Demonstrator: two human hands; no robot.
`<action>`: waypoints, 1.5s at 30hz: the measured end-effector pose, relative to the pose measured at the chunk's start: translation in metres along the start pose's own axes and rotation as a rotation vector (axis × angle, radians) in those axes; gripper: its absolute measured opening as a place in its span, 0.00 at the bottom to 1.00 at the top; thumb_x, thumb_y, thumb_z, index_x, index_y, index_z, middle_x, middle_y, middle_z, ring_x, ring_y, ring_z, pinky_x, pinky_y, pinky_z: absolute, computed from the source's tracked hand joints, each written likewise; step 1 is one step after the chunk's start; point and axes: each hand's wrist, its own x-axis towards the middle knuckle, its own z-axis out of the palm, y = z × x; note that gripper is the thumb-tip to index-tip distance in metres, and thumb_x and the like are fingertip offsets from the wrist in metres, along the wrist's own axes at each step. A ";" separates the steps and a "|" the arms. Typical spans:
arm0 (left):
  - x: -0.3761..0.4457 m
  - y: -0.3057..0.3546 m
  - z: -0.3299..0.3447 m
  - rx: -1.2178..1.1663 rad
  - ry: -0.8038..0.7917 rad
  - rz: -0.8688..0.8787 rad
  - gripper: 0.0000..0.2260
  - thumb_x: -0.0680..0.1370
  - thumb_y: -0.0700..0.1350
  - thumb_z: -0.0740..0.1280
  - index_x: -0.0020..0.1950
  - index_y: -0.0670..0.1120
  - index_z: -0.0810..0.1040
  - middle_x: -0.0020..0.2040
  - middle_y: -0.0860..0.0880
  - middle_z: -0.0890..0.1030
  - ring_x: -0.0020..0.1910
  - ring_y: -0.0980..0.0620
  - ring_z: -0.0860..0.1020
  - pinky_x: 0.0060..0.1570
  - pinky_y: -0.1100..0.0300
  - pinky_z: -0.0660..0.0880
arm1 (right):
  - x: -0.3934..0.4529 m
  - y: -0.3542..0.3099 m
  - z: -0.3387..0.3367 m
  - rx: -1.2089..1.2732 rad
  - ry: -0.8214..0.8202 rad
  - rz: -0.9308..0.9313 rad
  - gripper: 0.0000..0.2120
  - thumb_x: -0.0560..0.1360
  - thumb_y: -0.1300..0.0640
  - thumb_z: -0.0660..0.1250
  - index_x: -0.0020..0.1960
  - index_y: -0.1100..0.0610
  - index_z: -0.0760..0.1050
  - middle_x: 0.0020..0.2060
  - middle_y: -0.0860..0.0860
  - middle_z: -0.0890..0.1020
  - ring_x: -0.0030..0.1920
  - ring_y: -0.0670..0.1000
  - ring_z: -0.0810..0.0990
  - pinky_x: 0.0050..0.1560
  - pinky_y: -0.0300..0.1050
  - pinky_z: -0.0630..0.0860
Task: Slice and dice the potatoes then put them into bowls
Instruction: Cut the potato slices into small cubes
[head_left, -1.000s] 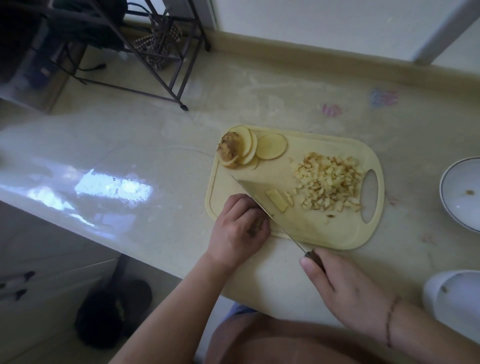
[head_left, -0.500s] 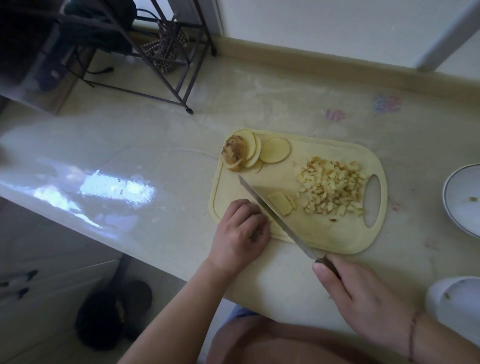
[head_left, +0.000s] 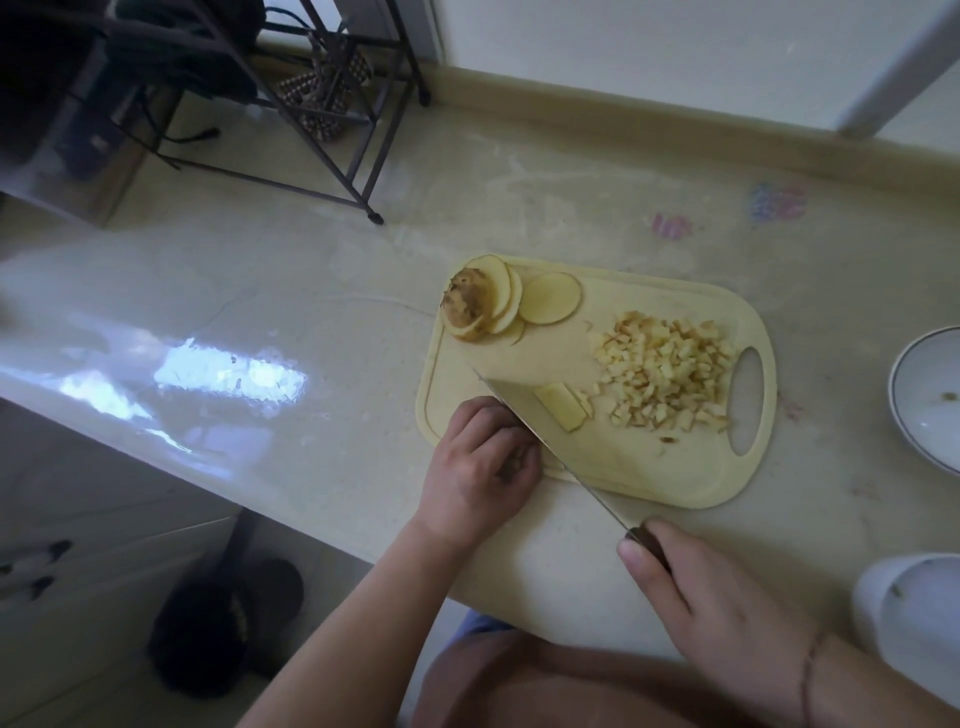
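Pale, glossy stone countertop (head_left: 332, 291) filled the head view, with a cream plastic cutting board (head_left: 649, 478) as the fixed mark on it, its oval handle hole toward the right. On the board's far left corner sat a fanned stack of round potato slices (head_left: 524, 301), smooth and pale on the cut faces, topped by a rough brown end piece (head_left: 466, 304). Toward the handle hole lay a loose heap of diced potato (head_left: 662, 376), small irregular cubes. At the board's near left edge the left hand (head_left: 478, 467) rested with its fingers curled and bunched together, knuckles up against the flat of the knife (head_left: 524, 410); whatever it held down was hidden under it, so I could not tell what the fingertips pinned. The right hand (head_left: 727, 608) gripped the dark handle off the board's near edge, thumb laid along it. The blade ran diagonally from that hand up toward the board's left side, and one potato strip (head_left: 561, 410), a flat stick with a waxy sheen, lay just on the blade's right, its long axis roughly parallel to the blade, between the blade and the dice. The next cut probably turned on the left hand, the nearer one, feeding more potato toward the blade. Right of the board stood a white bowl (head_left: 914, 405) with a thin dark rim line, nearly empty, and a second white vessel (head_left: 904, 597) at the near right.
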 end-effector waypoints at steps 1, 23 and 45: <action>0.000 0.000 0.000 0.003 -0.001 0.000 0.03 0.72 0.35 0.77 0.44 0.37 0.85 0.46 0.43 0.83 0.53 0.44 0.80 0.58 0.59 0.76 | 0.006 -0.002 0.002 0.007 0.010 -0.015 0.28 0.72 0.27 0.42 0.37 0.50 0.63 0.28 0.50 0.73 0.32 0.47 0.73 0.35 0.47 0.69; -0.012 -0.001 -0.004 0.004 0.000 -0.044 0.03 0.73 0.35 0.77 0.46 0.37 0.85 0.48 0.44 0.83 0.53 0.43 0.81 0.54 0.52 0.79 | -0.002 -0.009 -0.002 0.020 0.029 -0.039 0.27 0.72 0.26 0.43 0.35 0.48 0.62 0.31 0.48 0.75 0.29 0.46 0.71 0.34 0.43 0.66; -0.012 -0.003 -0.005 -0.008 0.029 -0.021 0.02 0.73 0.34 0.76 0.43 0.37 0.84 0.45 0.43 0.82 0.49 0.43 0.80 0.55 0.54 0.78 | 0.006 -0.007 -0.003 0.020 0.079 -0.002 0.29 0.72 0.26 0.44 0.34 0.50 0.64 0.30 0.49 0.76 0.30 0.47 0.74 0.33 0.44 0.68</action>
